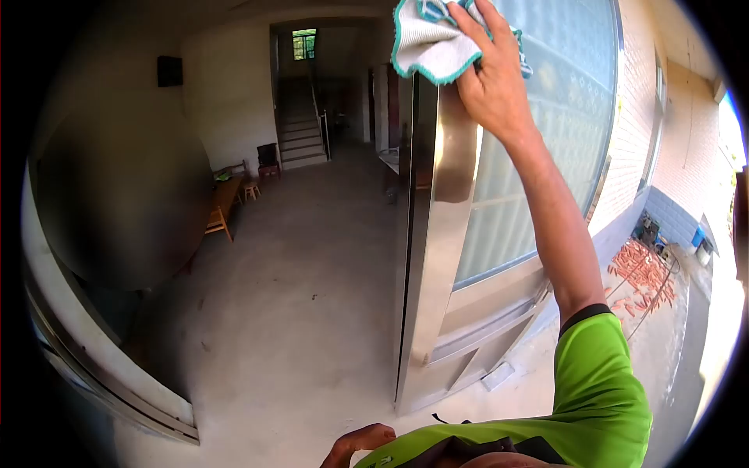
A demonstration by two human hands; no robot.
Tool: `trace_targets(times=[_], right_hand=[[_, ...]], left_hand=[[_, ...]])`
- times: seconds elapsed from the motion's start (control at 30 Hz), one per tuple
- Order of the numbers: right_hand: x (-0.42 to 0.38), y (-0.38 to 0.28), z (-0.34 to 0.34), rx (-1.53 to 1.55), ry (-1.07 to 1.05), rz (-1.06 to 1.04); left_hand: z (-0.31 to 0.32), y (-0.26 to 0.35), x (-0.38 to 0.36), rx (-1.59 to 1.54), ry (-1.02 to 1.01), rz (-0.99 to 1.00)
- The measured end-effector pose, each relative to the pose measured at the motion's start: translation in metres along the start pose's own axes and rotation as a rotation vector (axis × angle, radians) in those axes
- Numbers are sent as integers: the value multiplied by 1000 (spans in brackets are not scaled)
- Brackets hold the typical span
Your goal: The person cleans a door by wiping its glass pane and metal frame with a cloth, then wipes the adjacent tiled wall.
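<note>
Through the head camera I have a thin white ribbed cloth with teal edging (433, 53) bunched at the upper part of the upright, shiny metal door frame (452, 175), over its near vertical edge and reaching across to the left edge of the pale frosted glass pane (511, 207). I judge it light, limp and soft, nothing to break, quick to crumple; the smooth metal and glass should let it slide. I would take hold at the bunched middle, since the loose hem at its left corner droops free. The bare right hand (498, 82), raised at the end of a bright green short sleeve (597, 366), is partly closed, fingers bent over the cloth and pinning it to the door. At the bottom a bent piece of the left arm (355, 441) shows; whether its hand is open or closed I cannot tell.
</note>
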State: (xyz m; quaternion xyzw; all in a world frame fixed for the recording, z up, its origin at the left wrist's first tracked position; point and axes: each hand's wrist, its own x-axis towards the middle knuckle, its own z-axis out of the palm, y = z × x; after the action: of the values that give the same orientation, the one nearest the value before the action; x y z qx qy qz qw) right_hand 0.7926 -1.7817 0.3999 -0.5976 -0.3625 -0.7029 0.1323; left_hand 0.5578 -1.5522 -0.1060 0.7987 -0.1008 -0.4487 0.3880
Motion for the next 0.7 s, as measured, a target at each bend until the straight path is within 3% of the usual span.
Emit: trace_targets(times=[0.03,0.13,0.17,0.33,0.47,0.6,0.7], right_hand=[[13,2,-6,-2,-80,62],[24,-6,-5,-64,-57,118],[11,-3,8,-3,63,29],[-89,-81,-8,-91,-121,144],[-168,-128,-20,-89,-261,253],[-139,-120,-15,-115,-253,209],[-86,-100,-6,-167,-163,129]], left_hand=[[-12,-4,-9,21,-19,-2],[-40,-8,-25,38,-205,114],[-42,-15,-28,-1,-205,122],[-28,-80,7,-17,-216,261],[-15,-102,13,-82,-138,252],[-6,-119,16,-167,-37,204],[-10,-91,-6,-59,-13,275]])
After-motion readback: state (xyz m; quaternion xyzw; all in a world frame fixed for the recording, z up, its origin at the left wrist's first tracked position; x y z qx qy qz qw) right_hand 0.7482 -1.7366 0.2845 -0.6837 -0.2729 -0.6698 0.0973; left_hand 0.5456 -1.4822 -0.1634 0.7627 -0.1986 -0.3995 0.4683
